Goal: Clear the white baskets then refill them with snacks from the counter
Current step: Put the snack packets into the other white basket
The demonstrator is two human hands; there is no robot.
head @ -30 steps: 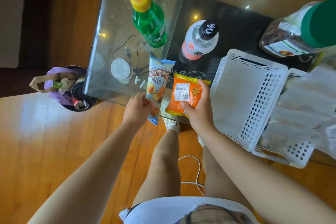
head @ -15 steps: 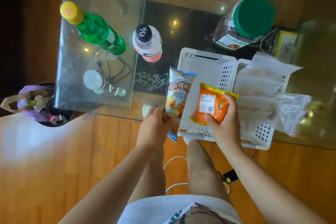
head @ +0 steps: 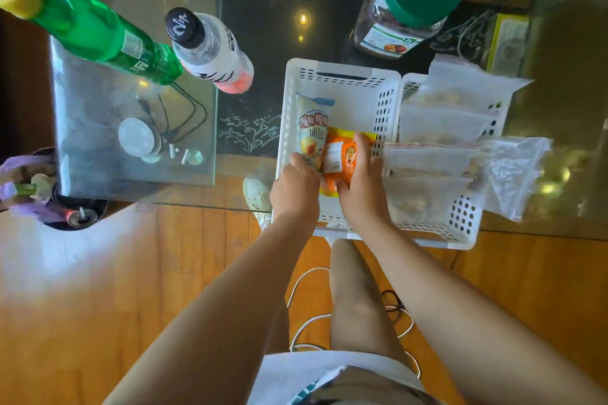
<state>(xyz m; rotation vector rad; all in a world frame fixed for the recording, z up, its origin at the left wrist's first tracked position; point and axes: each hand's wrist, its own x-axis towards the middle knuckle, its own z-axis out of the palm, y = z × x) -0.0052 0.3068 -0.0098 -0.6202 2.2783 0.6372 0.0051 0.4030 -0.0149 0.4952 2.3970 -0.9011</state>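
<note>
Two white perforated baskets stand side by side on the glass table. Inside the left basket (head: 342, 76) lie a pale blue snack packet (head: 312, 126) and an orange snack packet (head: 342, 158). My left hand (head: 294, 184) grips the near end of the blue packet. My right hand (head: 363, 187) holds the orange packet, fingers curled over its right edge. The right basket (head: 460, 230) is filled with several clear zip bags of snacks (head: 441, 128).
On the glass table (head: 115, 148) stand a green bottle (head: 98, 33), a white and pink bottle (head: 214, 52) and a big green-lidded jar (head: 408, 6). A clear plastic bag (head: 513, 174) hangs off the right basket. A bin (head: 49, 200) sits on the wooden floor at left.
Both hands have carried the blue and orange packets rightwards from the table edge and lowered them into the left basket. The view has shifted right with them.
</note>
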